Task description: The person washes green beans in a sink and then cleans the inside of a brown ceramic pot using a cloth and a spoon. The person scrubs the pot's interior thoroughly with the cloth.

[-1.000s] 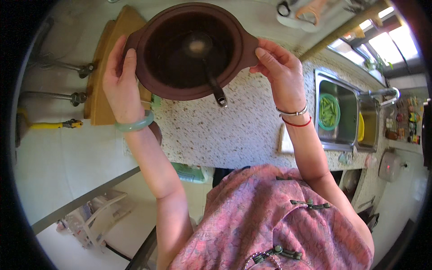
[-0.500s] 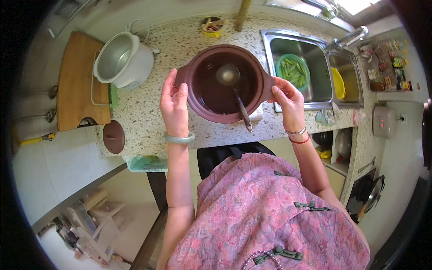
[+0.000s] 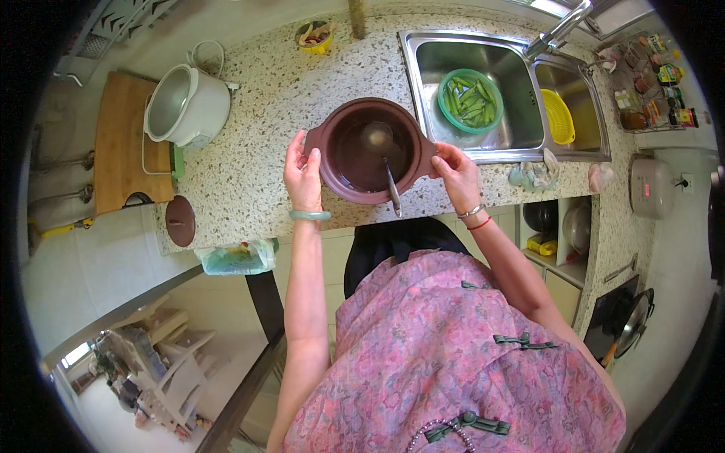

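Observation:
A dark brown two-handled pot is held level over the front part of the speckled counter. Its left lug sits in the grip of my left hand, thumb on top. My right hand pinches the opposite lug, thumb uppermost. Dark or clear liquid seems to lie inside; the dark wall makes its colour hard to tell. A metal ladle rests in the pot, its bowl partly under the liquid and its handle leaning over the near rim. Whether the pot's base touches the counter is hidden.
Left stand a white cooker body, a wooden board and a brown lid. A yellow tub is at the back. Right, the steel sink holds a green basin of pods and a yellow strainer.
The pot looks smaller and has come down toward the counter, both hands still on its lugs. The whole view has shifted, with more of the sink showing.

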{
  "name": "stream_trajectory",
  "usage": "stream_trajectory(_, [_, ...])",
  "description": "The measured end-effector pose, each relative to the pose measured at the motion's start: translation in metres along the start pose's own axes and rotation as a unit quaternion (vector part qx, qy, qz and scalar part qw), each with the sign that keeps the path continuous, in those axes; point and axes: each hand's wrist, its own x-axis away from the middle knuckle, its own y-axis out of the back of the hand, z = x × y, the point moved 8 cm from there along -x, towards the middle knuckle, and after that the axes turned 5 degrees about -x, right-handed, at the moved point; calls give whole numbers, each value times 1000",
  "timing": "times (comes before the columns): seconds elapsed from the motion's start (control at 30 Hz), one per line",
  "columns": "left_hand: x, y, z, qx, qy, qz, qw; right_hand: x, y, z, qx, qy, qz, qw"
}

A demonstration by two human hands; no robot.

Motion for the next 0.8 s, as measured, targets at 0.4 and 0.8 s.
stream_trajectory(0.4, [-2,-2,-16,-316,-161,11,935,-2,0,-2,-26,-36,11,999])
stream_trajectory(0.8, [60,-115,-98,-27,-64,220,973,-22,97,-11,-143,-96,-113,979])
